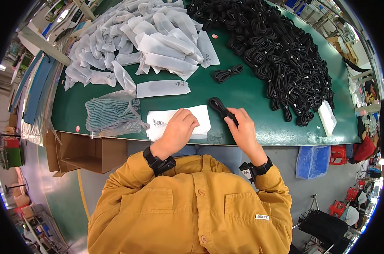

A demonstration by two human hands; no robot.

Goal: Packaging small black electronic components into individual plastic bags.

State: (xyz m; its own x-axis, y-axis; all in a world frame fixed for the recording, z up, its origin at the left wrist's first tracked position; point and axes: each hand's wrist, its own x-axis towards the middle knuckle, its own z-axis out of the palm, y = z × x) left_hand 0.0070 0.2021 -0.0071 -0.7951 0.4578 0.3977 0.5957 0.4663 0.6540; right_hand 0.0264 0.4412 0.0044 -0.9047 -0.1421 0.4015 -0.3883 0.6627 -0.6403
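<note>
A small stack of flat white translucent bags (pixel 202 116) lies at the near edge of the green table. My left hand (pixel 179 129) rests over it, fingers curled and thumb pinched against the top bag. Just to the right, my right hand (pixel 244 131) grips the near end of a coiled black cable (pixel 217 104). The far end of this bundle sticks out over the table, apart from the stack. Another coiled cable (pixel 227 73) lies alone farther back. One filled white bag (pixel 163 88) lies beyond the stack, with a dark shape faintly showing on its print.
Filled white bags (pixel 166 42) are heaped at the far left, and black cable coils (pixel 281 63) at the far right. A clear bag of grey-green knitted gloves (pixel 111 113) sits left of the stack. Below are a cardboard box (pixel 90 154) and a blue bin (pixel 313 162).
</note>
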